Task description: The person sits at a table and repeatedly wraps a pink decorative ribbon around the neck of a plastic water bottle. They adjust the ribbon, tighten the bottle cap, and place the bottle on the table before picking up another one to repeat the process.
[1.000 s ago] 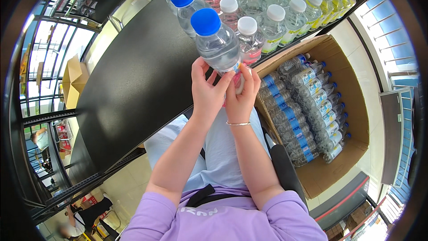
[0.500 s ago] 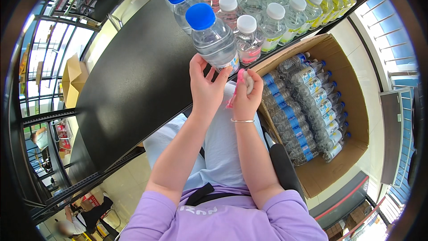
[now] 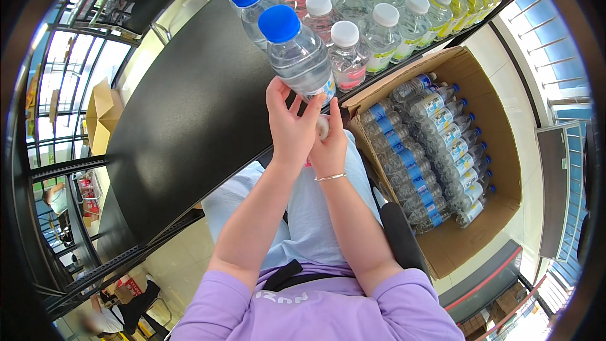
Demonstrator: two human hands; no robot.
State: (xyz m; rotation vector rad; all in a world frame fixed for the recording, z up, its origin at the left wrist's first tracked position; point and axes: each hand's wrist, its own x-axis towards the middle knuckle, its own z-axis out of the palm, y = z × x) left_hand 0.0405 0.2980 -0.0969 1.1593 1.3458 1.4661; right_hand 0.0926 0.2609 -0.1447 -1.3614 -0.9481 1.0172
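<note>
A clear water bottle with a blue cap [image 3: 297, 57] stands at the near edge of the black table, at the front of a row of blue-capped bottles. My left hand [image 3: 291, 123] grips its lower part, thumb and fingers on either side of the base. Just right of that, my right hand [image 3: 331, 145] is closed on a small white wad [image 3: 323, 127], its fingers pointing up beside the bottle's label. A bit of pink shows under that hand; its shape is mostly hidden. Beside the held bottle stands a white-capped bottle with a pink label [image 3: 348, 57].
More white-capped bottles with green and yellow labels [image 3: 410, 25] stand in rows along the black table [image 3: 189, 113]. To my right, an open cardboard box [image 3: 502, 196] holds several blue-capped bottles lying down. A black armrest [image 3: 404, 233] is beside my right elbow. Another person [image 3: 110, 316] is far lower left.
My right hand has moved left and slightly down, close against my left hand, with the white wad still in it. The pink piece is now mostly hidden. My left hand stays on the bottle.
</note>
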